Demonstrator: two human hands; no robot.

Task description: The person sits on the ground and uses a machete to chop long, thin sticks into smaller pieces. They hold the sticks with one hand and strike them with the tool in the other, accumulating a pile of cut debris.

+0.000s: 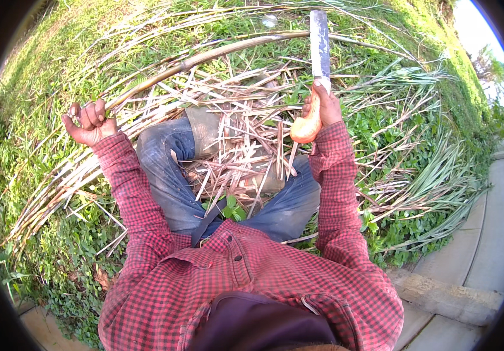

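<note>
My left hand (pixel 93 123) is closed round the near end of a long tan cane stalk (pixel 205 57). From my fist the stalk bends away to the far right, its leafy end thinning out. In my right hand (pixel 326 105) is a machete (pixel 320 44), gripped by its curved, orange-brown handle. Its broad, worn, dark-and-silver blade points away from me and crosses over the stalk in the picture; whether they touch, I cannot tell. Split, stripped pieces of cane (pixel 246 146) lie heaped between and over my bent legs (pixel 170 169).
Bundled thin stalks (pixel 59 190) lie on the grass at my left. Cut green leafy tops (pixel 433 181) spread out on the right. Grey concrete slabs (pixel 486 234) and a pale plank (pixel 448 297) border the grass at the near right.
</note>
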